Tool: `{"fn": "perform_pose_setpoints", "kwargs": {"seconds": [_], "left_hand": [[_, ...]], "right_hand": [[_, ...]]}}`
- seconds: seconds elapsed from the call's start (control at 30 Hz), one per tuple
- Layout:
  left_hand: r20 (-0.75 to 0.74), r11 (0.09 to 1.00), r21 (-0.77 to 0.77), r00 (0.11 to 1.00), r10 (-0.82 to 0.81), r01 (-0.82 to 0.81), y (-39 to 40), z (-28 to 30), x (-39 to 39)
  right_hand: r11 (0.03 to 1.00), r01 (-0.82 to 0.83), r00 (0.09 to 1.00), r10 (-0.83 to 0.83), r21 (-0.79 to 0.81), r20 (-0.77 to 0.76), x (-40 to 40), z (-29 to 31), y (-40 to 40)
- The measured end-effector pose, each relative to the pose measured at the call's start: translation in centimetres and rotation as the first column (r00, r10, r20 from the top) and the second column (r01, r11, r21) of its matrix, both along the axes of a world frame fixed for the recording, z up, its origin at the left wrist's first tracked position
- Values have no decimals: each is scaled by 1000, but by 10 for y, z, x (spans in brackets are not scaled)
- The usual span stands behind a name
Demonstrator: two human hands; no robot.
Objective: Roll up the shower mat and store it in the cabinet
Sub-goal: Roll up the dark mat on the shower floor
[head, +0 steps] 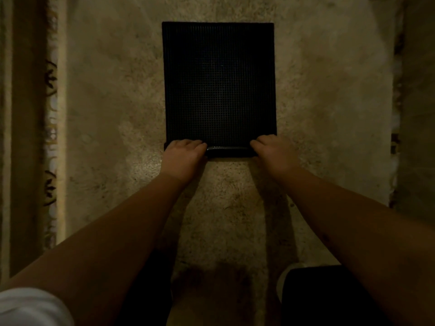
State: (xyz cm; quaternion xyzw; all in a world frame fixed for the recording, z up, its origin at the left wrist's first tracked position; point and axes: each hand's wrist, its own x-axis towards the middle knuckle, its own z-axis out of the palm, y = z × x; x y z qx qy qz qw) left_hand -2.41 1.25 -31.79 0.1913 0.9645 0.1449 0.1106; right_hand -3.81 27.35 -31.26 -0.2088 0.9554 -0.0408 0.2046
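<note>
Along the left edge of the frame runs a patterned border strip point(50, 128) with dark leaf-like marks, dim and blurred in the low light. At the lower left corner a white sleeve point(33, 307) shows, and from it a bare forearm reaches up toward the centre.

The left hand point(184, 155) lies knuckles-up on the near left end of the shower mat point(220, 78), its fingers curled over the rolled near edge point(229, 151); its grip is closed on that roll.

The mat is a black rectangle with a fine grid texture. It sits in the upper centre of the frame, flat on a pale shaggy rug point(106, 102), with only its nearest edge turned into a thin, slightly glossy roll. The rest of the mat lies unrolled, stretching toward the top of the frame.

The right hand point(270, 150) is on the near right end of the same roll, fingers bent down over it, its grip likewise closed on the roll. The two hands are apart, with a bare stretch of roll between them.

At the lower right a dark shape point(313, 295) fills the corner beside the right forearm; what it is cannot be told. The cabinet is not in view.
</note>
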Motion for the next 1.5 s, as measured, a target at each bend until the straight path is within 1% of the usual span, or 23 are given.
{"fn": "perform_pose_setpoints", "kwargs": {"seconds": [0.17, 0.27, 0.3, 0.37, 0.4, 0.5, 0.6, 0.67, 0.77, 0.83, 0.9, 1.0, 1.07, 1.13, 1.2, 1.3, 1.33, 1.4, 1.47, 1.5], "left_hand": [[26, 993, -114, 999, 19, -16, 3, -2, 7], [13, 993, -109, 999, 47, -46, 2, 3, -2], [28, 994, -101, 999, 41, -38, 1, 4, -6], [71, 995, -93, 997, 26, -19, -1, 5, -14], [78, 996, -82, 997, 26, -19, -3, 4, -18], [81, 999, -37, 996, 26, -23, -7, 3, -24], [66, 999, 22, 997, 37, -39, -8, 0, -26], [38, 998, 27, 998, 54, -55, -9, -4, -23], [0, 993, -65, 996, 94, -94, -5, -9, -16], [0, 983, -133, 991, 131, -129, -2, -9, -14], [-2, 976, -183, 993, 118, -117, -1, -7, -17], [2, 978, -173, 993, 122, -120, -4, -3, -27], [21, 978, -173, 992, 124, -118, -6, 0, -32], [48, 982, -167, 994, 101, -92, -8, 2, -33], [85, 985, -168, 995, 56, -42, -10, 6, -30], [193, 987, -159, 980, 56, -26, -15, 12, -27], [198, 990, -139, 978, 59, -32, -15, 14, -27], [139, 996, -94, 990, 14, -1, -15, 14, -24], [46, 997, -75, 999, 4, 0, -17, 10, -17], [26, 995, -103, 1000, 16, -13, -17, 8, -14]], "right_hand": [[999, -34, 989, 35, -9, 141, -27, -4, 4], [1000, -27, 978, 26, 2, 206, -39, -5, 4], [1000, 6, 977, -5, -6, 214, -40, -5, 3], [991, 118, 975, -105, -57, 198, -40, -3, 4], [986, 143, 978, -127, -89, 168, -38, -2, 3], [991, 84, 996, -81, -106, 37, -26, -3, -2], [989, 112, 992, -117, -99, -51, -13, -6, -9], [992, 107, 992, -110, -68, -54, -11, -5, -10], [999, 51, 998, -51, -1, -23, -23, -3, -6], [999, 44, 999, -43, -9, 25, -35, -1, -5], [998, 64, 997, -63, -20, 48, -39, 0, -5], [999, 37, 999, -37, 16, 3, -36, 0, -7], [998, 10, 1000, -10, 59, 4, -38, 1, -9], [997, 17, 997, -23, 78, 74, -43, 4, -9], [995, 28, 982, -45, 94, 182, -45, 7, -5], [994, 57, 935, -86, 93, 343, -51, 11, -4], [994, 74, 917, -100, 80, 387, -54, 10, -4], [993, 110, 893, -120, 48, 435, -59, 7, -1], [990, 134, 896, -135, 33, 422, -60, 5, 1], [990, 135, 904, -144, 50, 403, -59, 5, 1]]}}
